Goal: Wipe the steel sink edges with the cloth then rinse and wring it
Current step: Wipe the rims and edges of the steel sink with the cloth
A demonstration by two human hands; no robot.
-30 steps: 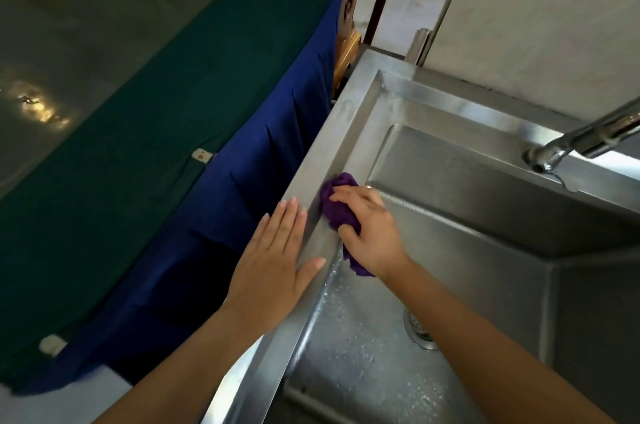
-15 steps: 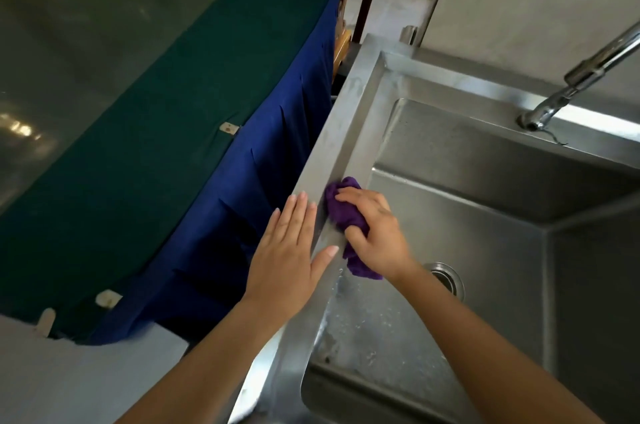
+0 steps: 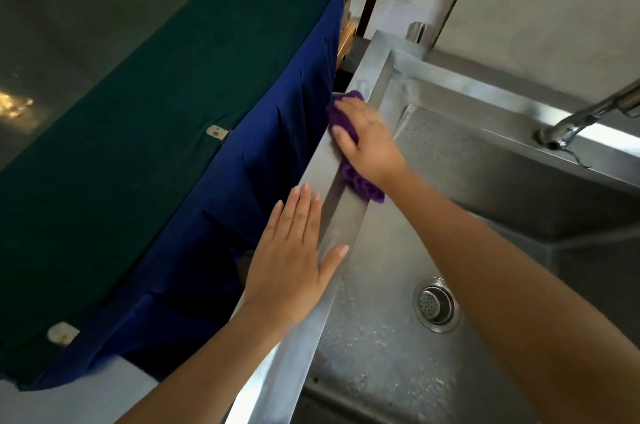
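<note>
Wipe stroke has run up the left rim, toward the far corner.

Green-topped table [image 3: 156,119] with blue skirt [image 3: 277,160] at 9 o'clock: no change. Left hand [image 3: 291,257] stays flat and open on the steel sink [image 3: 298,354] rim, fingers straight, bracing. At 1 o'clock from it, the right hand [image 3: 369,143] presses the bunched purple cloth [image 3: 363,186] down, fingers curved over it. A second ago the cloth was on the inner ledge, next to the left fingertips; now it's on the top outer rim, well ahead. My read: left edge nearly done, back and right edges left. Rinse and wring not started; faucet [image 3: 568,127] at 3 o'clock shows no water running. No brands, labels or legible writing.
</note>
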